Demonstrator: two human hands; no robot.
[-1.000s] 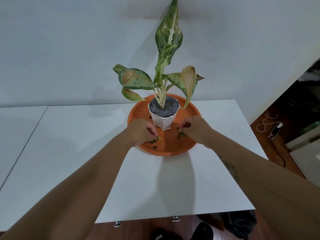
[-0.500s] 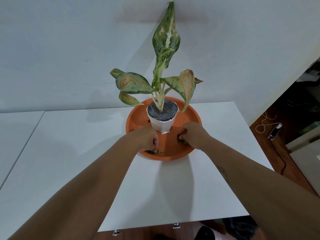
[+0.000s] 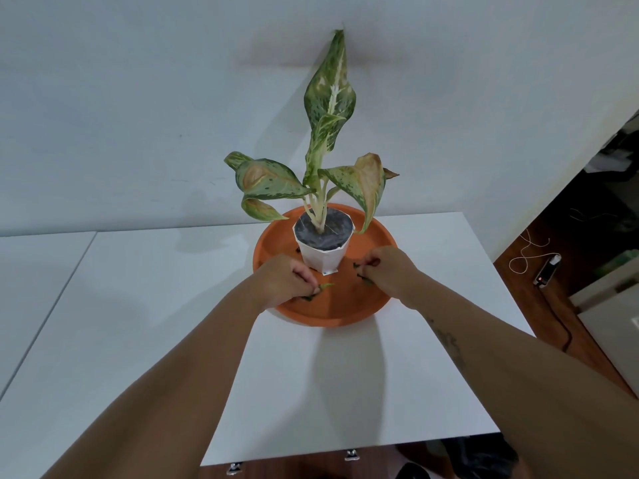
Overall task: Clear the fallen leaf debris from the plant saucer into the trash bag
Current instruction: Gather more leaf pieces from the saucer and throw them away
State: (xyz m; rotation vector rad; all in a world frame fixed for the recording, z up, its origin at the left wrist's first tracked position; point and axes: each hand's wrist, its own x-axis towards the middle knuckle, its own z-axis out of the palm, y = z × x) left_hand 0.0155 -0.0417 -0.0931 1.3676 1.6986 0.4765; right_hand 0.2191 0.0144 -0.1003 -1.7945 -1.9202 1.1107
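Observation:
An orange plant saucer (image 3: pixel 345 307) sits on the white table and holds a white pot (image 3: pixel 323 254) with a variegated plant (image 3: pixel 328 108). Small green leaf scraps lie in the saucer's front part. My left hand (image 3: pixel 283 280) rests over the saucer's front left, its fingertips pinched on a green leaf piece (image 3: pixel 323 288). My right hand (image 3: pixel 387 269) is over the front right, fingers pinched on leaf scraps (image 3: pixel 359 271). A tiny dark bit (image 3: pixel 297 249) lies left of the pot. No trash bag shows clearly.
The white table (image 3: pixel 155 323) runs to a wall behind the plant; its right edge drops to a wooden floor with a white cable (image 3: pixel 525 252) and a small device (image 3: pixel 546 273). A dark shape (image 3: pixel 480 454) lies under the front edge.
Both hands stay in the saucer's front. Since half a second ago they have lifted slightly, and leaf pieces now show pinched at the fingertips.

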